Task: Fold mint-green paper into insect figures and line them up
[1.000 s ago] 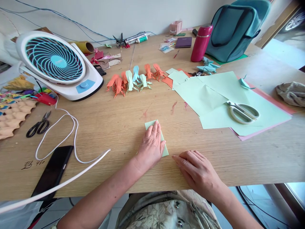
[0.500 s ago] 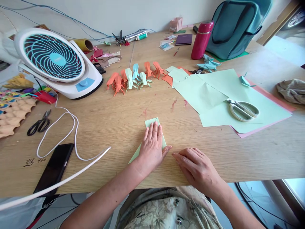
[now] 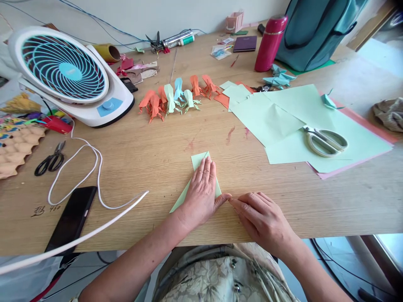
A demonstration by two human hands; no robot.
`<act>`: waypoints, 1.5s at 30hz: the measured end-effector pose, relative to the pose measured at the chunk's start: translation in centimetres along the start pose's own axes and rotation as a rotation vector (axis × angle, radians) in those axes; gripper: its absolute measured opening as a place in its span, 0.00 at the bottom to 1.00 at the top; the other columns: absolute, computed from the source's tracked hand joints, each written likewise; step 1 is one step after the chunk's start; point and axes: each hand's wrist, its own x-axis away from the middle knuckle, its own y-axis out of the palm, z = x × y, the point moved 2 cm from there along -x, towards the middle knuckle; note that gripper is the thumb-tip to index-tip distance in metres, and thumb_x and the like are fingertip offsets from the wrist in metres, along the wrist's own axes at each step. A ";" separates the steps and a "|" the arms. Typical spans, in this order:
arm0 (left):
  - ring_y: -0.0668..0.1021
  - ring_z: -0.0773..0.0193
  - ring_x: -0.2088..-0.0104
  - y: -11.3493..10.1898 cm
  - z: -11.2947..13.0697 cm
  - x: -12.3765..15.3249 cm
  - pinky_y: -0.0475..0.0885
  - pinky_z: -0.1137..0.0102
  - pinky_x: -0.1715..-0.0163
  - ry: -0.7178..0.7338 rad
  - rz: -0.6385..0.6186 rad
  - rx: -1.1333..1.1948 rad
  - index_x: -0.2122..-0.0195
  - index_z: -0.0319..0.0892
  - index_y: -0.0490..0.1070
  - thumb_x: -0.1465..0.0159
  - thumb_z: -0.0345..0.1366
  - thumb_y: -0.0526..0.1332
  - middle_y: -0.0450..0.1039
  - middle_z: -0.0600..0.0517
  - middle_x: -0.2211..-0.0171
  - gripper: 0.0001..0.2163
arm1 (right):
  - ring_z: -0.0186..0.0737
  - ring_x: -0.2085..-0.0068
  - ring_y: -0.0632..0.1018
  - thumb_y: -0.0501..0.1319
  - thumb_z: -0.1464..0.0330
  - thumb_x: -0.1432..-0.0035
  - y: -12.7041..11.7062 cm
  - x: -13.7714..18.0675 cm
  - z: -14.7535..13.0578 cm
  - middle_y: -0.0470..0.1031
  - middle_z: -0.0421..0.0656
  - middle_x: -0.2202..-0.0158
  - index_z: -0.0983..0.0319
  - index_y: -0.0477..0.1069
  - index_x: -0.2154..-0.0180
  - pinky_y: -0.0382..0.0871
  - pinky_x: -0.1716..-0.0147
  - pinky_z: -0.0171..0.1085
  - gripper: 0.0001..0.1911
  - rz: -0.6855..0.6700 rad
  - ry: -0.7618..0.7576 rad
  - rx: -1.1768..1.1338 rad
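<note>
A small folded light-green paper (image 3: 199, 160) lies on the wooden table (image 3: 157, 159) near its front edge. My left hand (image 3: 201, 193) rests flat on it with fingers stretched out, pressing it down. My right hand (image 3: 261, 218) lies just to the right, fingers extended, fingertips meeting the left thumb at the paper's lower right corner. A corner of the paper pokes out to the left below my left wrist.
Green and pink paper sheets (image 3: 283, 121) with white scissors (image 3: 327, 140) lie at right. Folded paper figures (image 3: 176, 98) line the middle. A fan (image 3: 67, 77), black scissors (image 3: 50, 159), phone (image 3: 71, 220) and white cable (image 3: 94, 167) are at left. A red bottle (image 3: 270, 42) and teal bag (image 3: 317, 29) stand behind.
The paper has turned under my left hand, so a corner now shows at lower left. My right hand has slid left until its fingertips meet my left thumb.
</note>
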 end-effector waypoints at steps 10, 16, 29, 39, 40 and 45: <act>0.45 0.38 0.30 0.1 0.3 -0.2 0.54 0.47 0.35 -0.027 -0.043 -0.009 0.32 0.23 0.45 0.33 0.61 0.43 0.38 0.27 0.30 0.44 | 0.40 0.69 0.70 0.55 0.79 0.35 -0.6 0.3 0.0 0.73 0.48 0.66 0.69 0.71 0.52 0.63 0.70 0.40 0.12 0.070 -0.029 -0.016; 0.49 0.38 0.30 -0.3 0.3 -0.5 0.55 0.50 0.34 -0.025 -0.045 -0.021 0.32 0.23 0.47 0.33 0.60 0.45 0.43 0.29 0.30 0.42 | 0.40 0.69 0.71 0.55 0.79 0.35 -0.4 0.2 0.1 0.73 0.48 0.66 0.69 0.71 0.53 0.63 0.70 0.40 0.11 0.060 -0.021 -0.032; 0.44 0.40 0.29 -0.2 0.1 1.2 0.52 0.48 0.34 0.095 -0.043 0.010 0.31 0.25 0.43 0.34 0.62 0.46 0.41 0.28 0.30 0.44 | 0.40 0.68 0.71 0.55 0.80 0.36 -0.6 0.4 0.3 0.74 0.48 0.65 0.67 0.70 0.52 0.64 0.68 0.40 0.13 0.067 0.010 -0.099; 0.52 0.42 0.30 -0.9 -0.1 1.4 0.55 0.50 0.34 0.122 -0.049 0.178 0.32 0.29 0.49 0.33 0.58 0.50 0.53 0.31 0.33 0.39 | 0.40 0.68 0.72 0.54 0.78 0.34 -0.6 0.4 0.4 0.74 0.47 0.66 0.66 0.71 0.52 0.65 0.69 0.40 0.12 0.081 0.027 -0.075; 0.52 0.43 0.30 -0.9 -0.1 1.6 0.55 0.50 0.34 0.133 -0.055 0.173 0.32 0.30 0.49 0.33 0.57 0.51 0.52 0.31 0.33 0.39 | 0.40 0.69 0.72 0.54 0.78 0.34 -0.6 0.5 0.4 0.74 0.46 0.66 0.65 0.71 0.51 0.65 0.69 0.40 0.13 0.083 0.031 -0.075; 0.45 0.43 0.29 -0.9 0.1 2.7 0.54 0.49 0.34 0.153 -0.071 0.105 0.31 0.30 0.45 0.33 0.56 0.53 0.43 0.32 0.29 0.40 | 0.40 0.68 0.72 0.53 0.77 0.34 -0.8 0.5 0.4 0.75 0.47 0.65 0.64 0.71 0.49 0.66 0.68 0.40 0.14 0.073 0.044 -0.094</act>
